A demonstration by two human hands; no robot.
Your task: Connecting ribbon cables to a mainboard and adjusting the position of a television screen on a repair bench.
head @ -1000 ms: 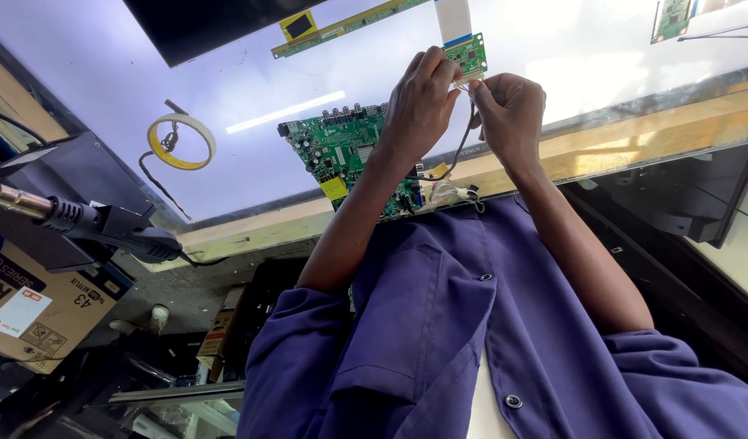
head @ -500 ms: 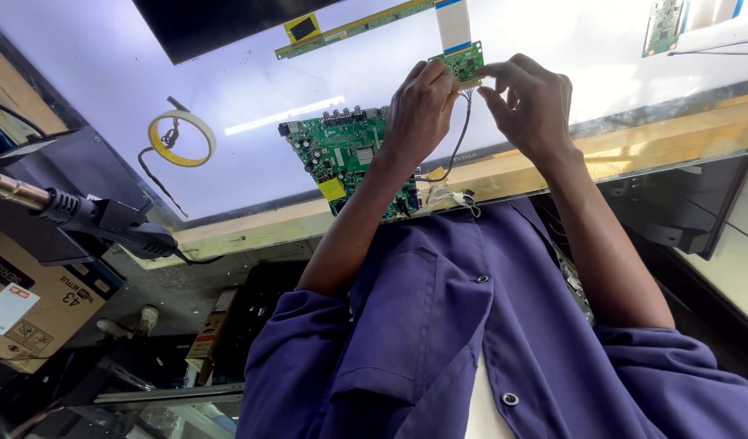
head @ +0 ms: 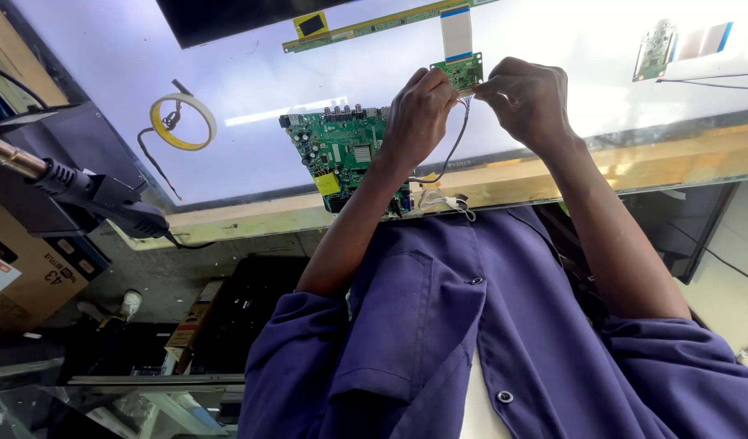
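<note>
While the view appears turned upside down, with the purple shirt (head: 439, 325) filling the bottom of the frame, both hands meet at upper centre over a bright white panel (head: 252, 89) lying on the counter (head: 699, 154). The left hand (head: 418, 114) and the right hand (head: 528, 102) close their fingers on a small green circuit board (head: 461, 71), pinching it from either side; the right fingers also seem to pinch a thin dark wire (head: 455, 142) where it meets the board's edge, though the contact itself is too small to tell. A flat white ribbon cable (head: 456, 32) runs from the top of the small board up toward a long narrow strip board (head: 374, 24) at the top of the frame.

Just left of the left hand lies a larger green main board (head: 341, 150). A yellow tape roll (head: 183, 122) sits at upper left, and a dark hot-air tool (head: 89, 195) lies at the left edge. Another small board (head: 656, 49) lies at upper right.

The small board looks light and stiff but fragile. I judge it is best held by its bare edges, away from components, while the ribbon is thin, creases easily and should not be tugged.
</note>
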